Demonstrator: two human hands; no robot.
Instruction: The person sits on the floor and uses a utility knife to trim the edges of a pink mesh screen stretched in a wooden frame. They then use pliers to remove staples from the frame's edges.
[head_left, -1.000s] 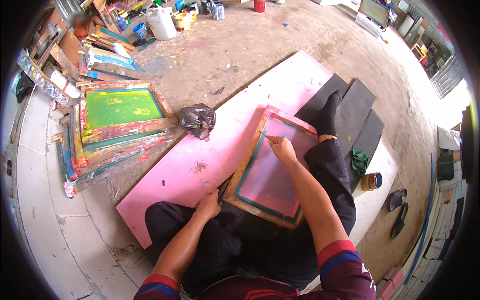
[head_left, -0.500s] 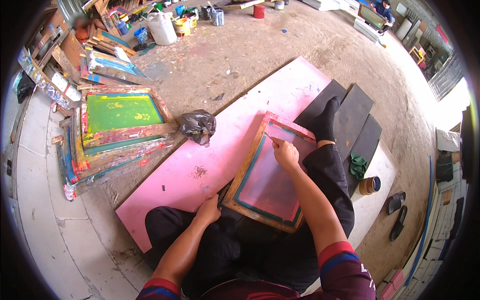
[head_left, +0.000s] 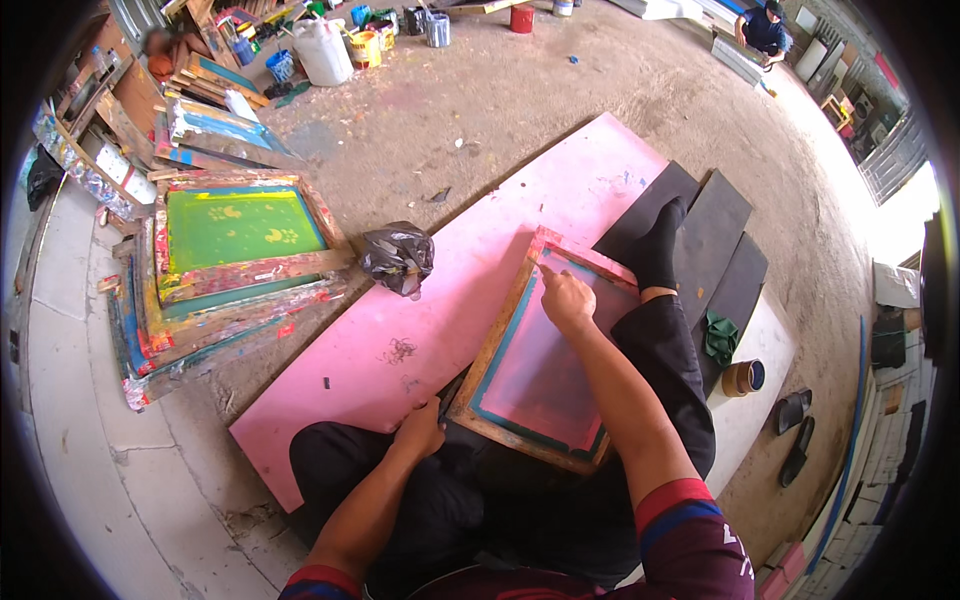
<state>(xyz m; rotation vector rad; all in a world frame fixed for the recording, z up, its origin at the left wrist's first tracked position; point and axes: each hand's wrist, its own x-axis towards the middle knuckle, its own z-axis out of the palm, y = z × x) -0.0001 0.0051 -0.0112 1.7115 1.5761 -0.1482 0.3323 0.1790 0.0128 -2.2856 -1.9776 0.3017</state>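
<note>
A wooden-framed printing screen [head_left: 540, 365] with pinkish mesh and a teal border lies tilted across my lap. My right hand [head_left: 568, 300] is closed over its upper left part, near the far frame bar. A thin tip seems to stick out past its fingers; what it is cannot be made out. My left hand [head_left: 420, 432] is closed at the screen's lower left side, around a dark, narrow thing [head_left: 449, 396] that is mostly hidden. Below the screen lies a pink board [head_left: 350, 370], and my black-socked foot [head_left: 657, 245] rests beyond its right side.
Left of the board are stacked painted screens [head_left: 240, 265] and a black plastic bag [head_left: 398, 257]. To the right are dark boards [head_left: 715, 235], a green cloth [head_left: 720, 338], a tape roll [head_left: 742, 377] and slippers [head_left: 795, 435]. Paint containers [head_left: 365, 48] stand far off; another person [head_left: 764, 30] crouches far right.
My right hand has shifted slightly along the screen's upper left corner. The left hand stays nearly in place. At the far right, the other person shows more fully.
</note>
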